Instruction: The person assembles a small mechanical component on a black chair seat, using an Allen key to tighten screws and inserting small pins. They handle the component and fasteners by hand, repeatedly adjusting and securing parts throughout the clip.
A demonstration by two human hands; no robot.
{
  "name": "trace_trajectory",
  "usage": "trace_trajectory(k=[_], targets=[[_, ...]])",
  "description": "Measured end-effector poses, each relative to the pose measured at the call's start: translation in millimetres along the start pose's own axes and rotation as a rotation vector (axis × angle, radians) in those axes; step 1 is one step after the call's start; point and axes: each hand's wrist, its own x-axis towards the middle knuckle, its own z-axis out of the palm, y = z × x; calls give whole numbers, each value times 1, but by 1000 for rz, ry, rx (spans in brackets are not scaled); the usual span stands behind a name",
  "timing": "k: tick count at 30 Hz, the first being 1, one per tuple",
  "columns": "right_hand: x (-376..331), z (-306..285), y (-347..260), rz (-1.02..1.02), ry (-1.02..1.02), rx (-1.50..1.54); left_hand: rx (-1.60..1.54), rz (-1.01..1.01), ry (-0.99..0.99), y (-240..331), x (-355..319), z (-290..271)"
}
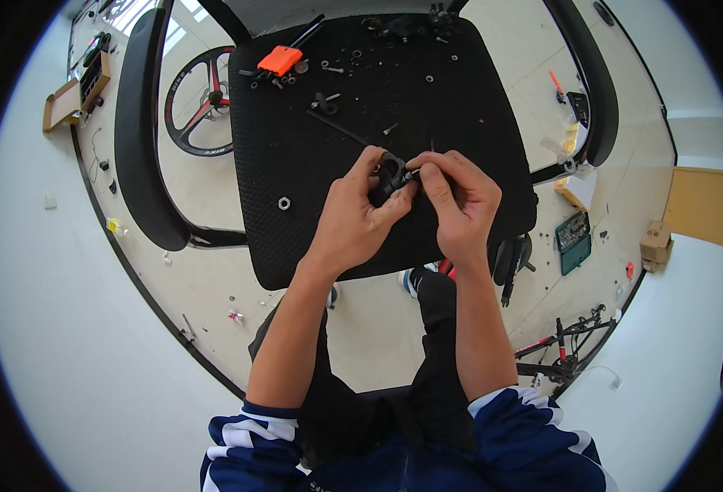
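I hold my left hand closed around a small black clamp part above the black mat; my right hand, at its 3 o'clock, pinches a small bolt into it. Both look rigid and light; the bolt seems easily dropped, best held by its head.

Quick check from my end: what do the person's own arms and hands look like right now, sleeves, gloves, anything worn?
Both hands are bare: no gloves on the left hand or the right hand, and no watch or rings show. The forearms are uncovered up to about the elbow. Above that, each arm wears a pushed-up sleeve, the left sleeve and right sleeve, dark navy blue with white stripes and a white cuff edge.
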Motion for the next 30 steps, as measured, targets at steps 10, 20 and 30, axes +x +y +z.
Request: trace_trajectory(k=[10, 20, 30], targets=[[13, 3, 20, 121, 149, -257, -280, 58, 270, -5, 14, -4], [9, 2, 14, 209, -72, -361, -40, 378, 723, -5, 9, -21], [9, 4, 7, 495, -205, 237, -113, 8, 585, -11, 19, -13]])
